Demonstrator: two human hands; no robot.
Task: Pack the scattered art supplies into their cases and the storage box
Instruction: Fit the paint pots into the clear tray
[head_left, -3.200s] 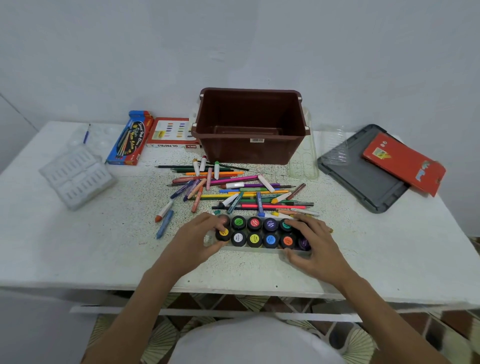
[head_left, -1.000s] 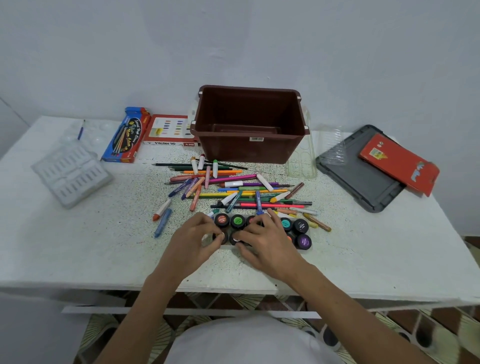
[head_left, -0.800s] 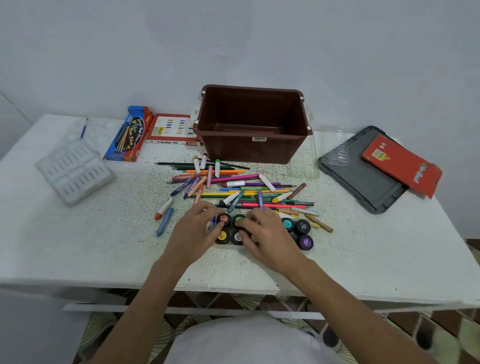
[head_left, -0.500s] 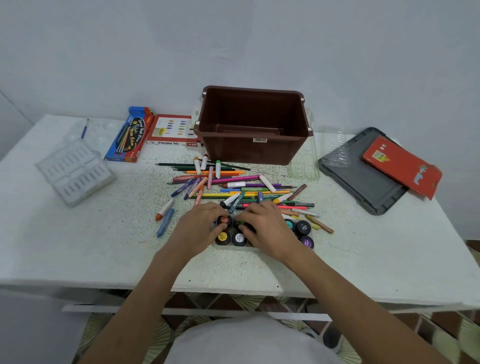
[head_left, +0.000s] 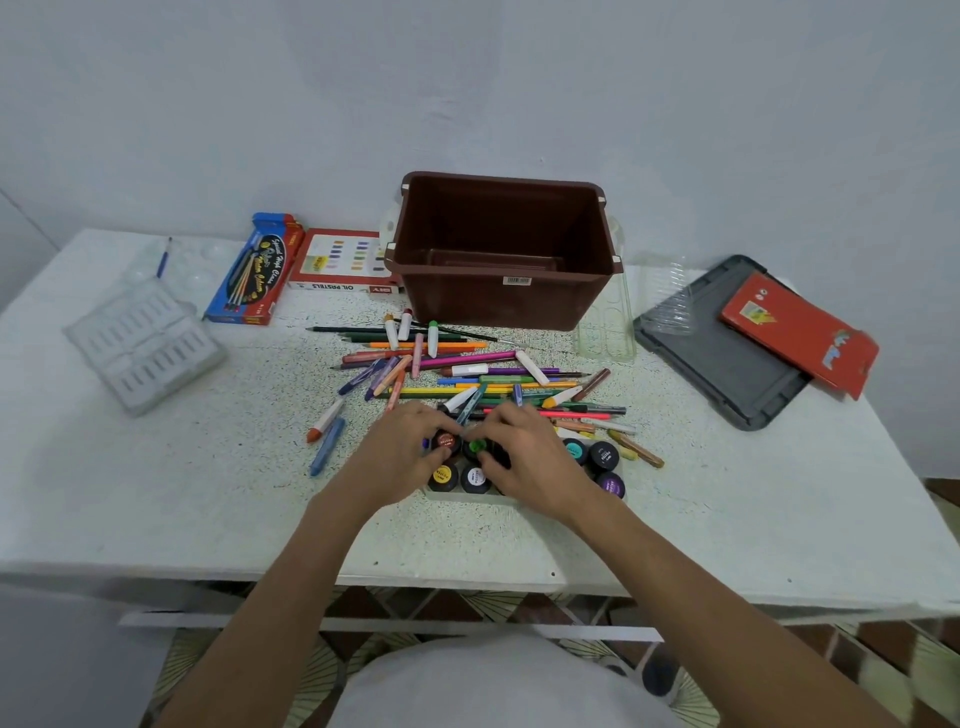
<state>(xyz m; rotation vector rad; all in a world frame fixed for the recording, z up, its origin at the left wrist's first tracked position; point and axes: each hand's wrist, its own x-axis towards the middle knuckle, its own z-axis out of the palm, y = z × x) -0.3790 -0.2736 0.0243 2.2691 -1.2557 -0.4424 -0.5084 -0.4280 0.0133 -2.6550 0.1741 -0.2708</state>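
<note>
Your left hand (head_left: 400, 457) and right hand (head_left: 524, 460) are side by side, fingertips almost meeting over the paint pots. The left one curls round the red-labelled pot (head_left: 445, 441); the right pinches the green-topped pot (head_left: 476, 447) just beside it. Both pots are in the far row of the clear tray (head_left: 457, 498). In the near row the yellow-labelled pot (head_left: 442, 475) and the white-labelled pot (head_left: 474, 477) show below your fingers.

To the right of your right hand are three more pots, teal (head_left: 574, 449), black (head_left: 605, 456) and purple (head_left: 612, 485). The heap of pens and crayons (head_left: 467, 374) lies right against the far side of your knuckles, between you and the brown storage box (head_left: 504, 249). A blue crayon (head_left: 327, 452) lies apart to the left. Farther out are the blue pencil case (head_left: 254, 270), the oil pastels box (head_left: 343, 262) and the grey insert tray (head_left: 145, 345) on the left, and the grey lid (head_left: 717, 343) with the red booklet (head_left: 800, 332) on the right.

About three seconds ago your hands were at the two ends of the pot rows; now they are together left of the middle. Half a second ago the green top was covered.

Both forearms reach in from the near table edge and converge, palms down.
</note>
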